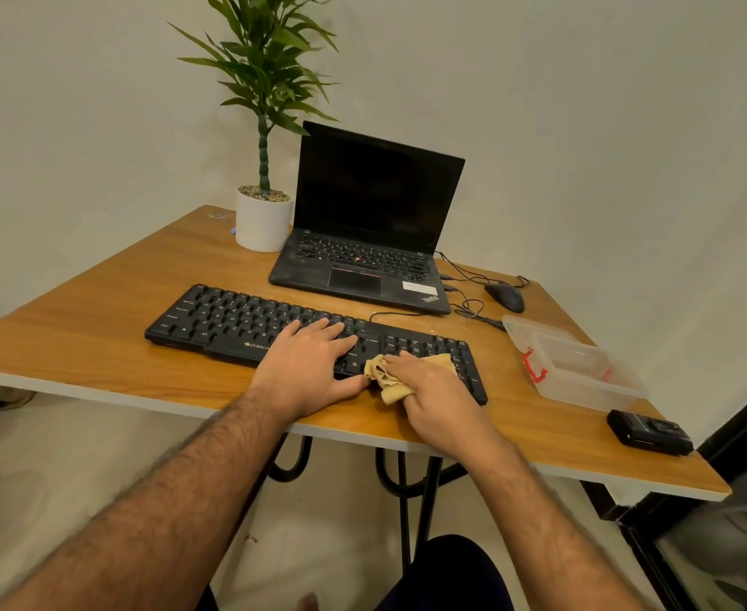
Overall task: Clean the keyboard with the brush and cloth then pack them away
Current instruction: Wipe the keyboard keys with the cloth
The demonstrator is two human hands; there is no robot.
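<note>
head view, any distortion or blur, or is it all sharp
Head view: wide-angle bending bows the wooden table edges and tilts the walls; the forearms blur near the bottom, while the black keyboard, the left hand and the tan cloth stay fairly sharp; lighting is soft, without glare.

Plain off-white walls [583, 103] meet in a corner behind a wooden table [98, 328] with a pale edge and black metal legs [411, 491]. Pale floor [76, 456] lies beneath. A dark-framed glass panel [724, 544] stands low at the right.
</note>
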